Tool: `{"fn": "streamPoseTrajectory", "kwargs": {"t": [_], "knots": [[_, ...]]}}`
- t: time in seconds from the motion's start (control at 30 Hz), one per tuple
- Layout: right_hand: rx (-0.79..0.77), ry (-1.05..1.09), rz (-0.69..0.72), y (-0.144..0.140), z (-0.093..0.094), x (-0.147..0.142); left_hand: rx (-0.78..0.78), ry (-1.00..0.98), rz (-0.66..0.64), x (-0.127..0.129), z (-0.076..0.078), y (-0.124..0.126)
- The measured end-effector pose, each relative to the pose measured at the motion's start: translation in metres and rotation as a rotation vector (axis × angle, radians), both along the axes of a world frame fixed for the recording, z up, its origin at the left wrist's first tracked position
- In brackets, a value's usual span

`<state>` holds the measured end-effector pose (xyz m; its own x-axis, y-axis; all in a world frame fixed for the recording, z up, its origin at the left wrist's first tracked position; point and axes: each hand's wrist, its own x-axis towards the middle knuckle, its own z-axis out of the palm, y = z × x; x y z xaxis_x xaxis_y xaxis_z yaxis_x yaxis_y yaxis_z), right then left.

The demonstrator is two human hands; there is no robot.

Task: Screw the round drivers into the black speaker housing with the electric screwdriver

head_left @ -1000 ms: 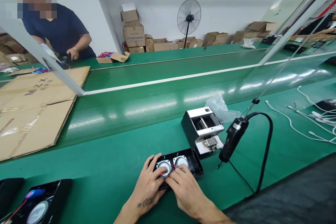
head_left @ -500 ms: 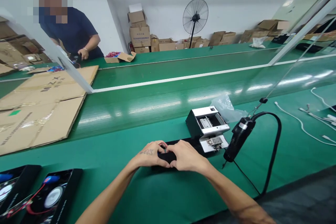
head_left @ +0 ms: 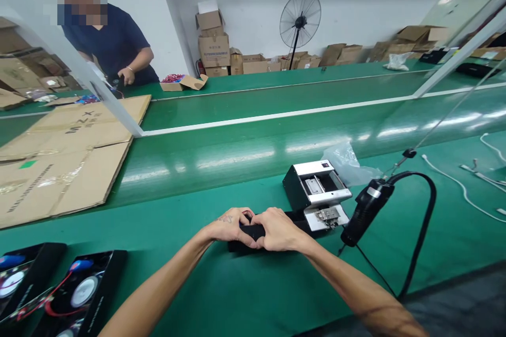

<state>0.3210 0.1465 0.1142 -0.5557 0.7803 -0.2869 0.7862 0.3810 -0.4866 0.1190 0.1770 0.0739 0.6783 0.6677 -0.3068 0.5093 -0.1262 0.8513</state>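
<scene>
black housing point(head_left: 253, 233) mostly hidden by hands

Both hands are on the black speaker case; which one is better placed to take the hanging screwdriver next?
Probably the right hand. It grips the black speaker case on the side nearest the hanging screwdriver, which dangles to its right. The left hand holds the far end and would have to cross over.

Long black plastic speaker housing point(head_left: 253, 236): lying flat on green bench mat, lengthwise left to right, middle covered by both hands, right end just beside a black-and-white box-shaped fixture.
</scene>
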Motion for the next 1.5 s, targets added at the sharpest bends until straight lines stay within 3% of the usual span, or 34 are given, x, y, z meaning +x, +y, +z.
{"fn": "streamPoseTrajectory", "kwargs": {"t": [0.17,0.27,0.3,0.37,0.43,0.47,0.53,0.6,0.63,0.73,0.8,0.9,1.03,1.17,1.33,1.5], "knots": [[0.075,0.039,0.040,-0.019,0.000,0.001,0.115,0.043,0.009,-0.003,0.002,-0.012],[0.188,0.156,0.037,-0.047,-0.005,0.015,0.241,0.062,0.027,-0.007,-0.015,-0.040],[0.300,0.341,-0.012,-0.056,-0.009,0.026,0.299,0.060,0.013,-0.009,-0.024,-0.052],[0.598,0.671,-0.313,-0.069,-0.018,0.056,0.660,0.028,0.020,-0.012,-0.046,-0.074],[1.013,0.742,-0.832,-0.072,-0.026,0.095,0.904,0.019,0.051,-0.015,-0.063,-0.091],[1.114,0.719,-1.046,-0.071,-0.030,0.115,0.996,0.027,0.069,-0.016,-0.068,-0.096],[0.924,0.732,-1.278,-0.065,-0.038,0.147,1.127,0.067,0.090,-0.017,-0.070,-0.098],[0.598,0.870,-1.286,-0.061,-0.048,0.164,1.199,0.131,0.081,-0.018,-0.068,-0.094],[0.516,0.924,-1.278,-0.061,-0.052,0.167,1.219,0.150,0.093,-0.018,-0.067,-0.091],[0.555,1.020,-1.272,-0.068,-0.062,0.157,1.224,0.178,0.133,-0.019,-0.066,-0.086],[0.551,1.135,-1.185,-0.073,-0.060,0.147,1.221,0.220,0.121,-0.019,-0.068,-0.087],[0.514,1.307,-1.045,-0.075,-0.042,0.137,1.221,0.316,0.099,-0.018,-0.068,-0.092],[0.631,1.473,-0.916,-0.065,-0.008,0.129,1.182,0.311,0.160,-0.014,-0.066,-0.095],[0.705,1.398,-0.838,-0.050,0.001,0.124,1.152,0.298,0.159,-0.008,-0.068,-0.093],[0.489,1.291,-0.853,-0.052,-0.007,0.117,1.122,0.244,0.230,-0.004,-0.075,-0.092],[0.202,1.409,-0.738,-0.077,0.004,0.082,1.060,0.208,0.203,-0.001,-0.073,-0.096]]}}
